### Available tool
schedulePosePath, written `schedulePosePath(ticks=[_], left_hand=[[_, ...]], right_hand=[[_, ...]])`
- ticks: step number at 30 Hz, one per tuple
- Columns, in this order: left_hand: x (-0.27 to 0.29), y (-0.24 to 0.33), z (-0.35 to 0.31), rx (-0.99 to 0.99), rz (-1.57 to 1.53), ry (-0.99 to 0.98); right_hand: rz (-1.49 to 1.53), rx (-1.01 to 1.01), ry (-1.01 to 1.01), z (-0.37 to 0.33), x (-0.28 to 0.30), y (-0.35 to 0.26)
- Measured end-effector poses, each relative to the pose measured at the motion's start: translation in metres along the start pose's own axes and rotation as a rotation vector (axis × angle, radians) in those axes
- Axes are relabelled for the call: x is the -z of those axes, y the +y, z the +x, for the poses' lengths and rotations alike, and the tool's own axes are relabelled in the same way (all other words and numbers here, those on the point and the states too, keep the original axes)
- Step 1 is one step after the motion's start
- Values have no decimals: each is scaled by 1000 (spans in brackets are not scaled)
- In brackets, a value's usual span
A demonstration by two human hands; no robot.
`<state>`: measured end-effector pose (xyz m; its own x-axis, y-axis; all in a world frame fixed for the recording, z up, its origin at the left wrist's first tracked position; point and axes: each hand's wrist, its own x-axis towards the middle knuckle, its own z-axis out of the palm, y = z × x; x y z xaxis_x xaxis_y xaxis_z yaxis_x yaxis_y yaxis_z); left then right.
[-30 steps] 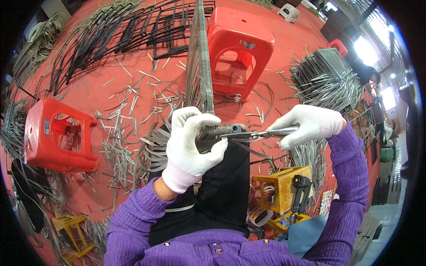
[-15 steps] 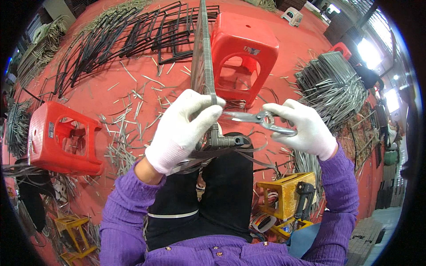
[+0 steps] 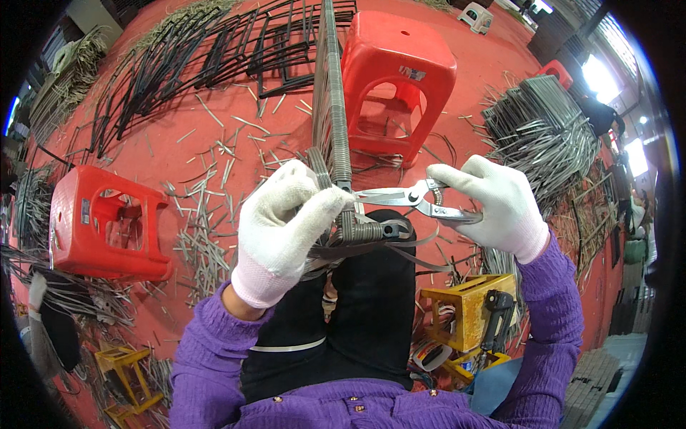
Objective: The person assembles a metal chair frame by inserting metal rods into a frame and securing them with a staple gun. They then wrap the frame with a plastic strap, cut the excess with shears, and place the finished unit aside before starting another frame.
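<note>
L hand (image 3: 286, 222) gloved, fingers clamped round near end of wire bundle (image 3: 332, 107), long axis running straight away over red floor; R hand (image 3: 496, 204) closed on pliers (image 3: 411, 200), jaws pointing left at bundle, just beside L fingertips.

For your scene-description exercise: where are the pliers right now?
In the head view, the pliers are right of centre, held in the right hand, jaws pointing left toward the metal bundle gripped by the left hand, just below the upright red stool.
</note>
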<state>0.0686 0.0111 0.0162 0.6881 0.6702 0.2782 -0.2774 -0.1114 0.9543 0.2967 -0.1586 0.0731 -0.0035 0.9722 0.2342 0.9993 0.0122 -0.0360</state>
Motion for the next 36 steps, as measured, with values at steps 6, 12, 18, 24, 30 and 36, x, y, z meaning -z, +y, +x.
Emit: schedulePosePath(ticks=[6,12,18,24,30,36], left_hand=[[-3,-3,-1,29,-80,86],[-5,-1,-2,47,-66,96],[-6,2,-3,44,-21,96],[-9,0,-6,80,-168,141],[-2,-1,-9,130,-177,149],[-2,-4,-10,134,-161,141]], right_hand=[[91,-102,-19,-3,7,-12],[27,-76,-38,-2,11,-18],[-76,-96,-57,0,17,-31],[-228,-58,-81,2,28,-42],[-94,-27,-9,9,21,-26],[-94,-12,0,9,19,-23]])
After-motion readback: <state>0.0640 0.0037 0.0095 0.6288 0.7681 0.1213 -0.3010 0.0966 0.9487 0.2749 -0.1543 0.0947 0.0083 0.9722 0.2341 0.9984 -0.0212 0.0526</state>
